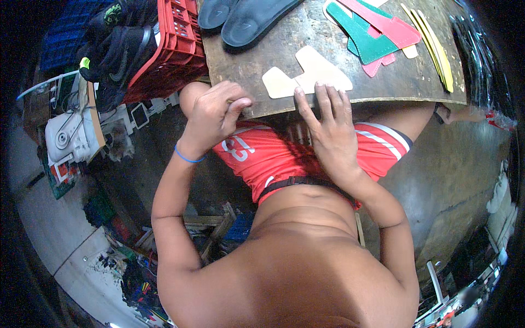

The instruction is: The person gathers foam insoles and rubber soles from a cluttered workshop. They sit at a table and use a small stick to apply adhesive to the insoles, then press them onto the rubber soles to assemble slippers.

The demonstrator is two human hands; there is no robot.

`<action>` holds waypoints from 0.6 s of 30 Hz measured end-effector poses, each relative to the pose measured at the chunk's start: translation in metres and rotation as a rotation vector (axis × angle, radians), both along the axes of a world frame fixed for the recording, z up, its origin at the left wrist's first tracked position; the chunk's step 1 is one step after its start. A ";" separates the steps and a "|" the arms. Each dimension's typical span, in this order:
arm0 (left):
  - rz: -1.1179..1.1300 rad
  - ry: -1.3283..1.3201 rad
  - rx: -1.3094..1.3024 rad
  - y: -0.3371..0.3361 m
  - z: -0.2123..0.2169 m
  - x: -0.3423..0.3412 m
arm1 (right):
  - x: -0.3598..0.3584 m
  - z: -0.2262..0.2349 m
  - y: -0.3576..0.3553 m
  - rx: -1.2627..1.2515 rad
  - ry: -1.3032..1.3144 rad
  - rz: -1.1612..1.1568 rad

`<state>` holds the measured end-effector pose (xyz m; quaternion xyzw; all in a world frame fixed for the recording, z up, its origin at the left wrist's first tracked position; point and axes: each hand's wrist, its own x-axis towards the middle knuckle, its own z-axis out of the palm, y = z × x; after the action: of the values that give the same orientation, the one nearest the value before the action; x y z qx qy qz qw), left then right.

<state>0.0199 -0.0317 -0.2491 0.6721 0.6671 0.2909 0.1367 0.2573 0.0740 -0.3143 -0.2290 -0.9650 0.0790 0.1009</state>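
**Bare torso point(306, 257) up front, everything else past it**

Left hand point(213, 115) is curled nearly into a fist by the near left corner of the counter point(246, 74), thumb against the fingers. Can't tell if it's pinching something tiny. Right hand point(331, 128) is open and flattish, fingers a bit apart, tips on the cream piece point(320, 66), not gripping it. That piece lies flat, right by the counter's near edge.

What could go wrong, imo: if the right hand drags back, the piece could slip off onto the red shorts point(279, 158), since it's so near the edge and only touched from above. The pile point(369, 52) off to the right overlaps, so a careless elbow might scatter it.

Counts: one cream piece (could be two butted together, can't swear to it), two black soles point(254, 24), one red crate point(183, 41). Pile has at least two green pieces point(358, 33) and two red pieces point(403, 34). Yellow strips point(435, 52): three or so. Black strips point(476, 54) past the right edge: too bunched to count.
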 end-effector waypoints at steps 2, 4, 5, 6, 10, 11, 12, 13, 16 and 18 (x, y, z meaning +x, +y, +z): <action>0.020 -0.049 -0.003 -0.007 0.003 0.000 | -0.001 0.002 0.000 -0.015 0.032 -0.007; 0.131 -0.182 0.091 -0.009 -0.004 0.016 | -0.002 0.004 0.002 -0.029 0.056 0.005; 0.182 -0.259 0.155 -0.006 -0.010 0.022 | -0.001 0.007 0.005 -0.030 0.064 0.016; 0.149 -0.274 0.128 -0.001 -0.017 0.026 | 0.000 0.009 0.009 -0.022 0.067 0.022; 0.199 0.096 0.124 0.014 -0.041 0.053 | 0.007 0.022 0.029 -0.225 0.228 0.105; 0.232 0.040 0.130 0.016 -0.042 0.057 | 0.007 0.024 0.034 -0.339 0.316 0.083; 0.255 -0.016 0.145 0.016 -0.042 0.060 | 0.008 0.026 0.040 -0.329 0.386 0.009; 0.277 -0.064 0.091 0.017 -0.042 0.061 | 0.010 0.028 0.044 -0.332 0.443 -0.061; 0.321 -0.184 0.000 0.015 -0.037 0.056 | 0.008 0.027 0.055 -0.284 0.452 -0.271; 0.334 -0.243 -0.009 0.013 -0.036 0.045 | 0.005 0.024 0.058 -0.246 0.329 -0.385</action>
<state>0.0653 -0.0183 -0.2849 0.5114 0.7493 0.3854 0.1690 0.2626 0.1323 -0.2899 -0.4027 -0.8575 0.2110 0.2407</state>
